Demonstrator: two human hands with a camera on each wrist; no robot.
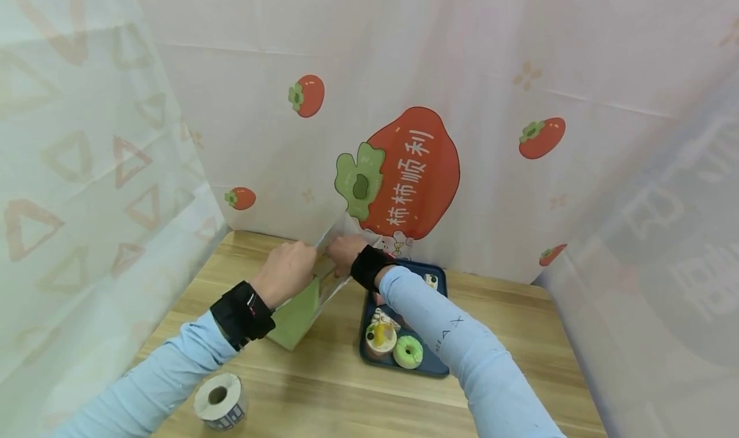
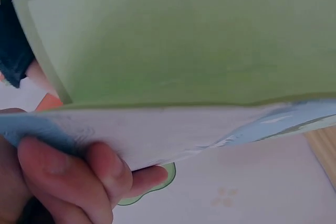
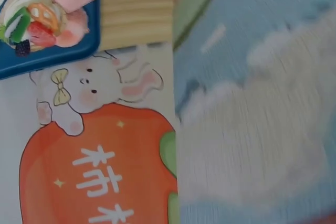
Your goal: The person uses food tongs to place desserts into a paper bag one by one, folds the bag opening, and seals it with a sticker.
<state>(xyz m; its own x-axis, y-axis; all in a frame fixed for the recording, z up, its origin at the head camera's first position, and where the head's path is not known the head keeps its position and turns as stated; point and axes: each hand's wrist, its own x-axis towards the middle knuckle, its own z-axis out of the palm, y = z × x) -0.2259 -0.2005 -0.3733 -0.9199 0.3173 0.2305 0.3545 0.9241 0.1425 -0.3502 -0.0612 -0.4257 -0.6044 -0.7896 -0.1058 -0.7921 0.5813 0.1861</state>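
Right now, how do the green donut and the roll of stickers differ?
The green donut lies in the blue tray right of the bag; the roll of stickers stands on the bare wooden table, nearer the person. The donut is green, the roll whitish. Both are rings with a centre hole, untouched by either hand.

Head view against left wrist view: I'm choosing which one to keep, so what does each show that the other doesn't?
Only the head view shows the blue tray of pastries, the label roll, the wooden table and the right hand. Only the left wrist view shows the left hand's fingertips pinching the bag's edge. Both show the green bag and the left hand.
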